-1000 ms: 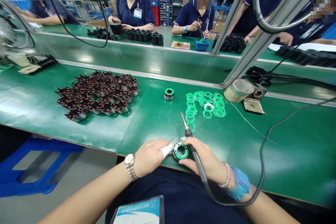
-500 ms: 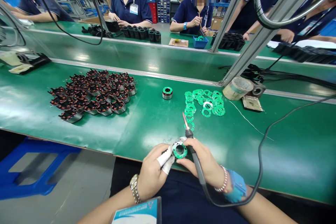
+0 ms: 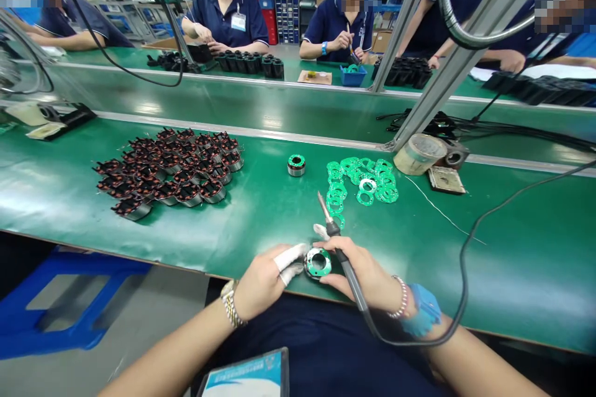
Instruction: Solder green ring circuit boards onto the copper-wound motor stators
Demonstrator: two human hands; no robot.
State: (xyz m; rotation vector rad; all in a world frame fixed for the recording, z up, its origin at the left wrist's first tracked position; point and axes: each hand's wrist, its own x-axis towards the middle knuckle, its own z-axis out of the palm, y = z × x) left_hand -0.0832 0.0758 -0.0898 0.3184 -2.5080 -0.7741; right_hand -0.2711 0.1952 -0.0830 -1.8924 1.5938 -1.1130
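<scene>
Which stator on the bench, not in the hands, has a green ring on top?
The lone stator, left of the loose green rings; the piled stators show only dark windings.

Near the front edge of the desk (image 3: 88, 242), the left hand (image 3: 263, 282) rests its white-wrapped fingers (image 3: 289, 257) against a round coil (image 3: 318, 263) topped with a green ring, while the right hand (image 3: 363, 273) grips a soldering iron (image 3: 347, 273), its tip pointing toward a heap of loose green rings (image 3: 361, 183) just beyond. A single coil (image 3: 296, 165) stands between those rings and a large pile of dark coils (image 3: 165, 173) on the desk's left side. A roll of tape (image 3: 419, 154) lies near the far edge, right of the rings.
</scene>
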